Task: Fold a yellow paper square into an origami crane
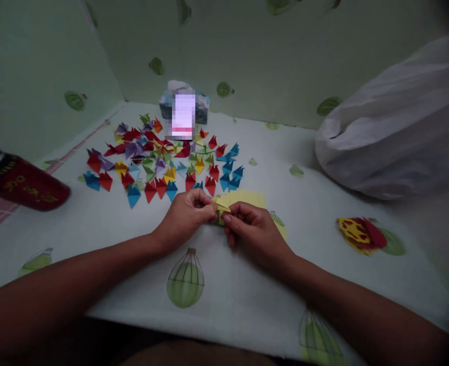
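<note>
My left hand (186, 213) and my right hand (252, 231) meet over the middle of the table, both pinching a small folded yellow paper piece (221, 204). Under and behind the hands lies a stack of yellow paper sheets (247, 197). Just beyond them spreads a pile of several small folded paper pieces (159, 160) in red, blue, yellow, purple, green and orange. The table wears a white cloth (224, 284) printed with green balloons.
A dark red cylinder (18, 180) lies on its side at the left edge. A tissue box (184, 107) stands at the back by the wall. A large white plastic bag (395, 127) fills the right. A red and yellow paper piece (361, 234) lies at right.
</note>
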Motion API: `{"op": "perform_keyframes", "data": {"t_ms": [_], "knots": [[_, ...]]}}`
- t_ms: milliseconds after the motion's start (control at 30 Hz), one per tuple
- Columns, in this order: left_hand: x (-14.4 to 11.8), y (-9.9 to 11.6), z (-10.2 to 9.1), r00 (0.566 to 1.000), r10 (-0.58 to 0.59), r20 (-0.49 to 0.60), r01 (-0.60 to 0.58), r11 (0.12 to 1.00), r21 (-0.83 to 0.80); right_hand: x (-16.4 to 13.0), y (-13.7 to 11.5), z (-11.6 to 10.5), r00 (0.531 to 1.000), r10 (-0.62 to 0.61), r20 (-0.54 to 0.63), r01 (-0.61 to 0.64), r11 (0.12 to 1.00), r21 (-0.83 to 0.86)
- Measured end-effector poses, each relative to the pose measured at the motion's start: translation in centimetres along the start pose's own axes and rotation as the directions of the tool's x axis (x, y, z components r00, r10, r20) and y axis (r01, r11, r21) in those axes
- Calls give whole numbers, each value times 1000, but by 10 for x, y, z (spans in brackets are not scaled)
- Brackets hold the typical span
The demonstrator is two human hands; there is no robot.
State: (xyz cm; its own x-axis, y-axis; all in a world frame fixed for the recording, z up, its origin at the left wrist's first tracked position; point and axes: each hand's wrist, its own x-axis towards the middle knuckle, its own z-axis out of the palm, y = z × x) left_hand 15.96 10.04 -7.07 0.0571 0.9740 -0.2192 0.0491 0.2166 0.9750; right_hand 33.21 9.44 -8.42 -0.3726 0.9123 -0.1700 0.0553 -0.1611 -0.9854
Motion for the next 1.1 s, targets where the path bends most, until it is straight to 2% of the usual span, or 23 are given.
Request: {"op": "perform_keyframes", "data": {"t_ms": [433, 667, 867, 1100], "knots": [[-3, -3, 1, 998, 40, 46, -43, 997, 69, 0, 1, -1, 1000, 1, -9, -1, 1000, 3], [-3, -6, 1, 992, 74, 102, -68, 996, -62, 1, 3, -3, 996, 87, 24, -91, 960, 266], [-3, -5, 2, 992, 58, 114, -34, 978, -207, 1, 5, -3, 996, 84, 15, -85, 954, 286], [-4, -6, 2, 992, 51, 116, -24, 974, -226, 1, 3, -2, 992, 122, 38, -128, 930, 345]]}}
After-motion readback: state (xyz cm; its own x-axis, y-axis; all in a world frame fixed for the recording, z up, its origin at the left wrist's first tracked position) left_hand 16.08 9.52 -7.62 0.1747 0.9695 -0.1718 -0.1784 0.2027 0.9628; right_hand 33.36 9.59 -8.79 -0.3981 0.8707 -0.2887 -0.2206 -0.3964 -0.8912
